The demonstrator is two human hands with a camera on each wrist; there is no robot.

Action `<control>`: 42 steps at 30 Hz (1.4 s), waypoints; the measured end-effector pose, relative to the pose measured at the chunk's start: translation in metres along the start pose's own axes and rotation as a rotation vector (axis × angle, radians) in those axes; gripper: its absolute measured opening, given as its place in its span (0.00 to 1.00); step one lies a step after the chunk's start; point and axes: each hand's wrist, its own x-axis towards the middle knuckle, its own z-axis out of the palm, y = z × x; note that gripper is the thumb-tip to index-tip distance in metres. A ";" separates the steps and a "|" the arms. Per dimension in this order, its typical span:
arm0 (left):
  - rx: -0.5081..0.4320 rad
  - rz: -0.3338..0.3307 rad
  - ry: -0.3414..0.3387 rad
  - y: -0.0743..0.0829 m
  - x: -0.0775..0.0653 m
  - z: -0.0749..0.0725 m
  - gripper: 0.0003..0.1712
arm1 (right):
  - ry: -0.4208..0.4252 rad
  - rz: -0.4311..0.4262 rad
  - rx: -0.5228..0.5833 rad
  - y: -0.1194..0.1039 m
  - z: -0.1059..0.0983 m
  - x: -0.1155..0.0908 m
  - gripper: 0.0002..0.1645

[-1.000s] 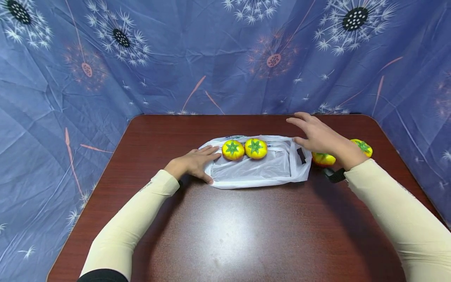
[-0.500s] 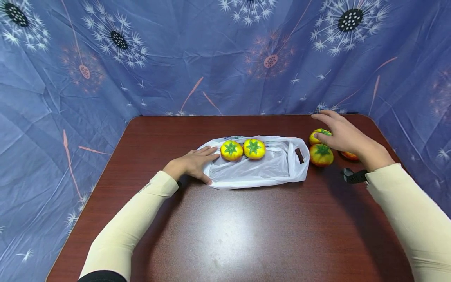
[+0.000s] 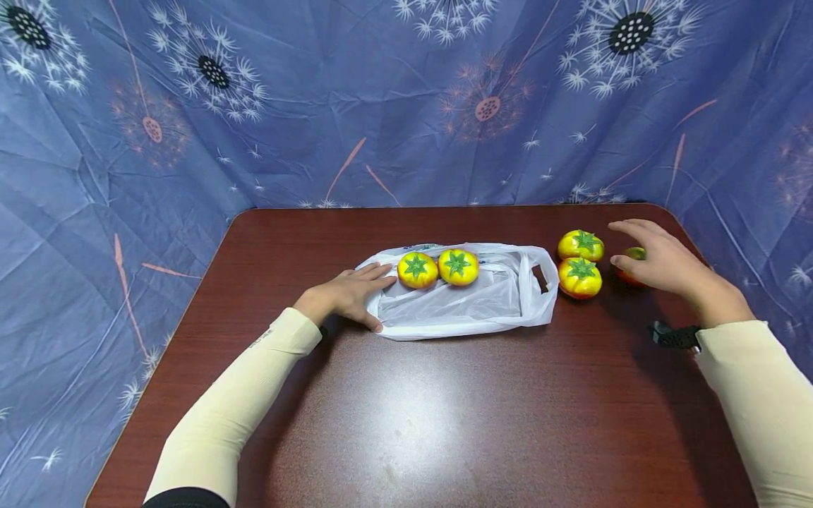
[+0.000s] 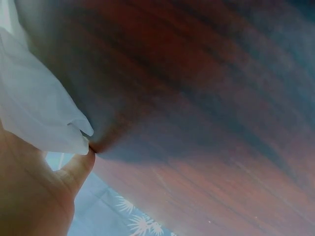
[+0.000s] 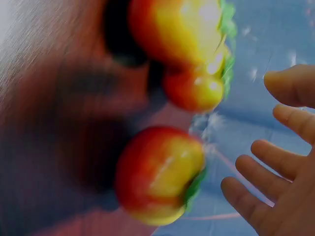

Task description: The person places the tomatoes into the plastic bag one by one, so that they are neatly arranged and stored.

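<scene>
A white plastic bag (image 3: pixel 457 307) lies flat mid-table, its handle end pointing right. On top of it sit two yellow-red tomatoes (image 3: pixel 417 271) (image 3: pixel 459 267) with green star-shaped leaves, side by side. My left hand (image 3: pixel 346 293) rests spread on the bag's left end; in the left wrist view its thumb (image 4: pixel 78 172) is at the bag's edge. My right hand (image 3: pixel 667 264), fingers apart and holding nothing, hovers over a single tomato (image 5: pixel 160 174), partly covering it in the head view. Two more tomatoes (image 3: pixel 580 278) (image 3: pixel 581 245) touch each other just left of that hand.
The dark red-brown table (image 3: pixel 406 423) has rounded far corners. A blue curtain (image 3: pixel 356 106) with dandelion prints hangs behind it and along both sides. A black strap (image 3: pixel 673 336) is on the right wrist.
My right hand has moved right, from above the bag's handle end past the two touching tomatoes to the single one. The left hand and the bag have stayed put.
</scene>
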 end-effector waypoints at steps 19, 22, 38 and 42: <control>0.011 0.018 -0.005 0.001 0.001 0.002 0.61 | 0.130 0.011 0.022 0.041 0.022 -0.018 0.33; 0.011 0.011 0.002 0.001 0.001 0.002 0.61 | 0.147 0.020 0.010 0.044 0.023 -0.017 0.33; 0.009 0.008 0.010 -0.002 0.000 0.002 0.62 | 0.114 0.081 -0.041 0.058 0.040 -0.014 0.38; 0.002 0.003 0.012 -0.002 -0.001 0.002 0.62 | 0.123 0.100 -0.052 0.056 0.044 -0.015 0.42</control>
